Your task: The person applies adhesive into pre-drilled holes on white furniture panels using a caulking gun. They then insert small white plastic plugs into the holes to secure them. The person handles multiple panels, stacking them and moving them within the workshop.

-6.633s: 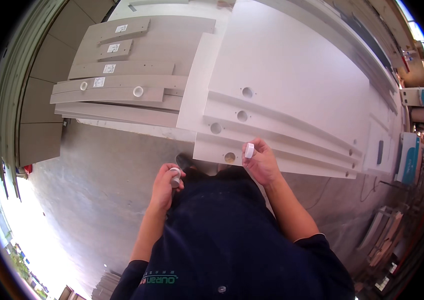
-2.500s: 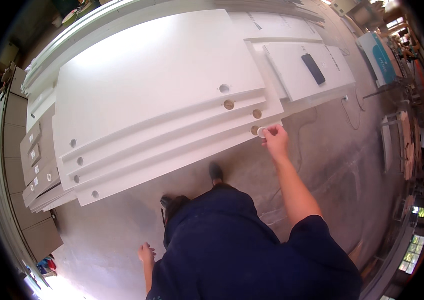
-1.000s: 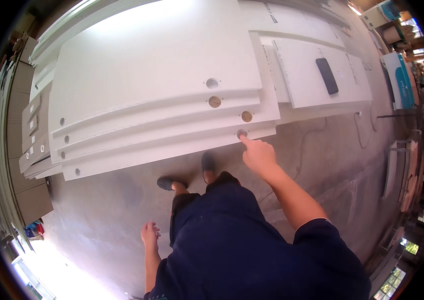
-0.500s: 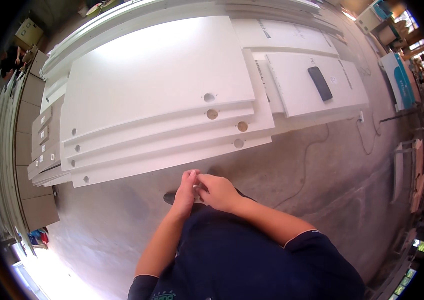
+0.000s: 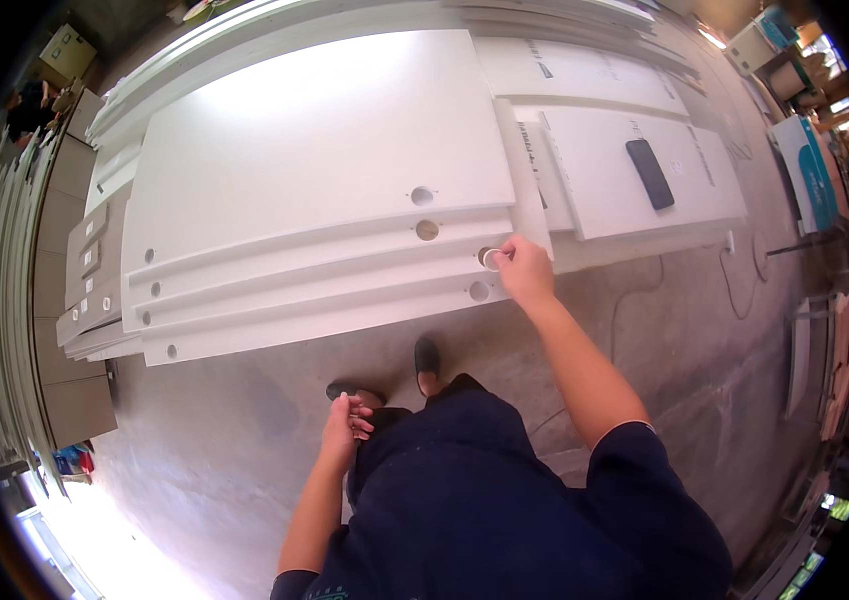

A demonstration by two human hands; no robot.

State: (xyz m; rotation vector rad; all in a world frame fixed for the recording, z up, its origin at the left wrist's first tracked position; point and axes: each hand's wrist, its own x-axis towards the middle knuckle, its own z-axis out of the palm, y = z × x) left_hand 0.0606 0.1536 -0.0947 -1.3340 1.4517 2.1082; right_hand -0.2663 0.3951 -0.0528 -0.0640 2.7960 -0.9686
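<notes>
Fingers of the right hand (image 5: 525, 272) pinch a small round white fitting (image 5: 492, 259) at a hole in the third of the stacked white panels (image 5: 315, 200), near its right end. The left hand (image 5: 345, 428) hangs low beside the dark trousers (image 5: 505, 500), loosely curled; whether it holds anything I cannot tell. Further right, a dark phone (image 5: 650, 173) lies on another white board (image 5: 635, 170), and the panels rest above the grey concrete floor (image 5: 225, 430).
</notes>
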